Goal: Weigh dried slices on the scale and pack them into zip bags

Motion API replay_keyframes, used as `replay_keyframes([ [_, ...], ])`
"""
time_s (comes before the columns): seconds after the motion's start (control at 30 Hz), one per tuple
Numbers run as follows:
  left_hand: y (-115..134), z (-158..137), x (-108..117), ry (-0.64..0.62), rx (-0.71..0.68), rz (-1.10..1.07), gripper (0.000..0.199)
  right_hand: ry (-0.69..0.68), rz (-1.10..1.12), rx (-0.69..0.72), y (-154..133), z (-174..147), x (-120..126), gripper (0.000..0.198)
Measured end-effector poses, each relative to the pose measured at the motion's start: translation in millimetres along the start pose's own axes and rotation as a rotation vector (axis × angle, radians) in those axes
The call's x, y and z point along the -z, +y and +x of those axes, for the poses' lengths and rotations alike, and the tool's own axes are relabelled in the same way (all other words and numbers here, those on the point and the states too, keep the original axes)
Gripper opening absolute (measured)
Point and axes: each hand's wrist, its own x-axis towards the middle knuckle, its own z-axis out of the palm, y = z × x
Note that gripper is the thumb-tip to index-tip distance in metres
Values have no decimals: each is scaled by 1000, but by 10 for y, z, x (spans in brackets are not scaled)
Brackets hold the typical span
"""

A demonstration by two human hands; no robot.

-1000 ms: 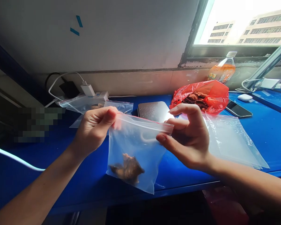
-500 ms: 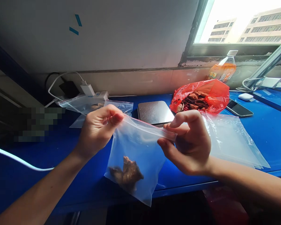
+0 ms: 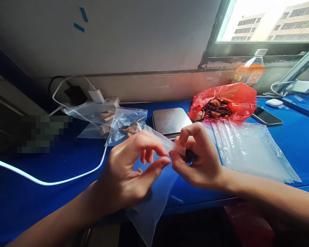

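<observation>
The left hand (image 3: 130, 171) is curled, thumb and forefinger tips brought close together with a narrow gap showing; whether they grip any plastic I cannot tell. The right hand (image 3: 198, 161) pinches one end of the zip bag (image 3: 159, 192) by its top strip, the forefinger bent high. The bag hangs between and below both hands over the front edge of the table (image 3: 28, 206), its body partly covered by the left hand. It is thin, milky, limp plastic, creased, narrowing to a pointed lower corner, with a thin reddish line along the top. A dark lump (image 3: 148, 196) shows dimly through it, its outline mostly hidden.

The table is smooth, glossy blue. A round white cable (image 3: 41, 183) curves over it on the left. To the right lie flat clear bags (image 3: 257, 151), overlapping and wrinkled. Farther back are filled bags (image 3: 115, 127) with rough brown pieces inside, a square silver slab (image 3: 172, 120) with rounded corners and a speckled top, and a crumpled, shiny red bag (image 3: 243, 103), gaping around curled, bark-like chunks (image 3: 218, 106). A glassy black phone (image 3: 267, 115) lies beside it. Behind stands a clear bottle (image 3: 252, 73) of orange liquid, near the tiled base of the matte wall (image 3: 144, 34).
</observation>
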Motion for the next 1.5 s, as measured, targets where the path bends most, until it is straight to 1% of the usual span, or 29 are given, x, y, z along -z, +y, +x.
replay_keyframes([
  [0.07,-22,3,3,-17,29,-51,23,-11,-10,-15,10,-3,-6,34],
  [0.2,-35,13,1,-75,20,-90,24,-22,-16,-19,25,-11,-9,34],
  [0.4,-24,37,-1,-85,0,-95,24,-33,2,4,37,-19,-8,35],
  [0.63,-33,31,0,-114,13,-110,26,-39,8,-32,26,-6,-11,34],
  [0.83,-33,19,0,-113,23,-125,27,-35,17,-39,32,-15,-12,33],
  [0.97,-35,15,2,-114,24,-122,27,-42,7,-13,40,-24,-11,34],
  [1.3,-60,12,7,-117,2,-133,29,-52,-9,-6,41,-24,-4,34],
  [1.5,-63,16,1,-99,-35,-115,29,-50,-18,16,53,-37,-9,33],
])
